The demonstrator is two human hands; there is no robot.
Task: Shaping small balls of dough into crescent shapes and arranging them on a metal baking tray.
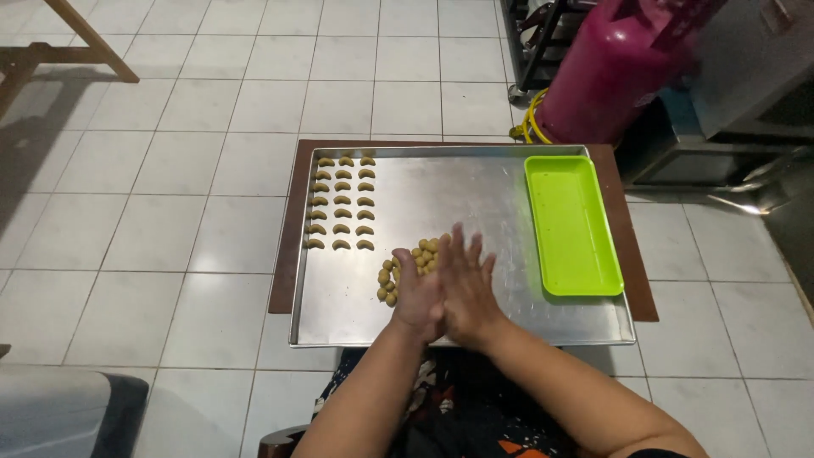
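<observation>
My left hand [415, 297] and my right hand [466, 284] are pressed palm to palm over the near middle of a large metal baking tray [475, 195]. Whatever lies between the palms is hidden. Just beyond my fingers sits a loose heap of small tan dough balls [411, 263]. At the tray's far left, several crescent-shaped dough pieces [341, 202] lie in three neat columns. A bright green plastic tray [570, 222] rests empty on the right side of the metal tray.
The metal tray sits on a low brown board [284, 254] on a white tiled floor. A magenta gas cylinder [615, 68] with a yellow hose stands at the back right beside metal equipment. Wooden furniture legs [80, 47] are at the far left.
</observation>
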